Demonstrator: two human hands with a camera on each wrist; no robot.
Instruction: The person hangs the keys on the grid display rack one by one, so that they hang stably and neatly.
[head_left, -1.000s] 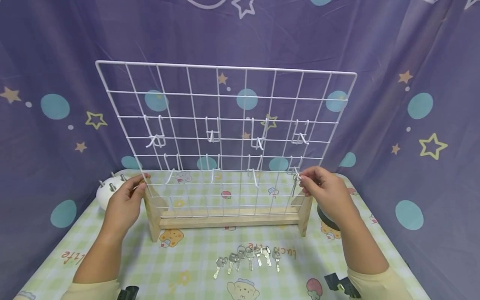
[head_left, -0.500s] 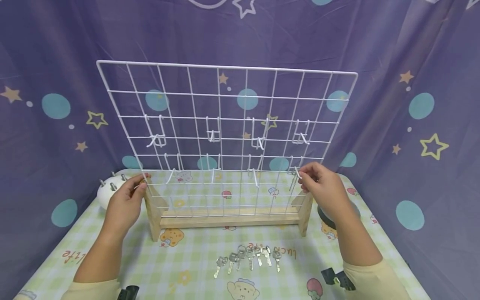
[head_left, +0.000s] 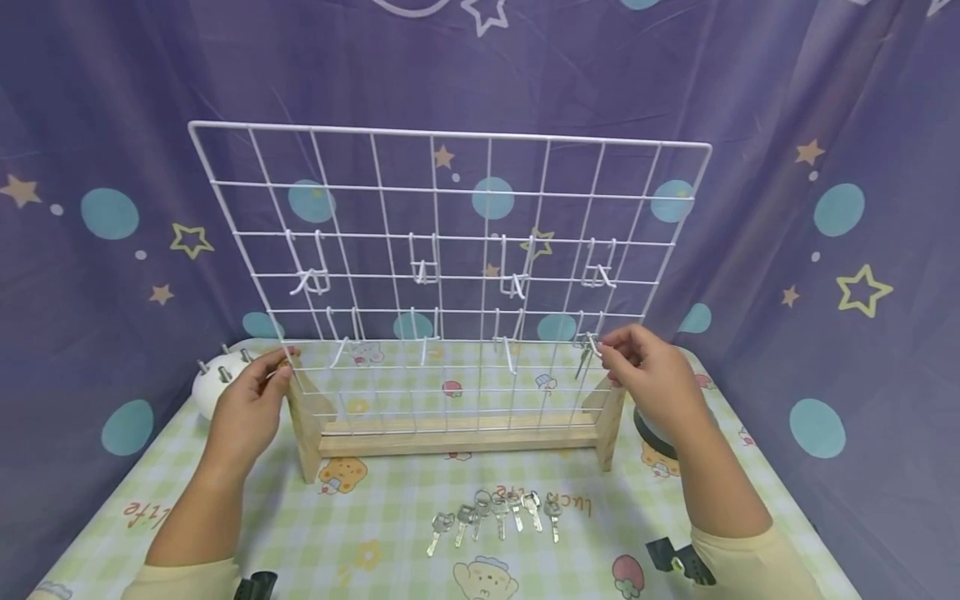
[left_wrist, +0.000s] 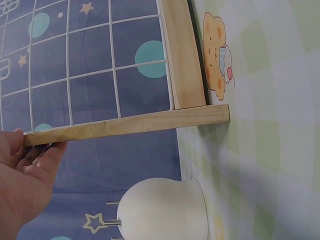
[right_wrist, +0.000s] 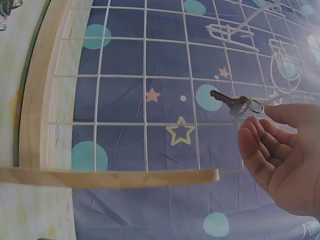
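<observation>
Centrally, a single key (right_wrist: 239, 105) hangs blade downward from a small ring (right_wrist: 261, 106) at the fingertips of the right hand (head_left: 652, 375). Thumb and curled fingers close together on the ring, just beside the lower hook (head_left: 592, 343) nearest the person's right; whether the ring already encircles that hook cannot be told. The hook belongs to a white wire grid (head_left: 432, 134), which carries two rows of four hooks and leans backward in a wooden stand (head_left: 457, 445). On the opposite side, the left hand (head_left: 251, 408) is clamped on the side post (left_wrist: 105, 129) of the stand, thumb on one face and fingers on the other.

In front of the stand, seven further keys (head_left: 500, 518) lie in an uneven row on a green-and-white checked tablecloth (head_left: 300, 542). Behind the left hand sits a white rounded block (head_left: 210, 398) bearing metal pegs; behind the right forearm, a dark round object (head_left: 654, 435) is partly hidden. A purple curtain (head_left: 585, 75) printed with stars and blue dots surrounds the table. Both sleeves (head_left: 183, 581) are pale yellow.
</observation>
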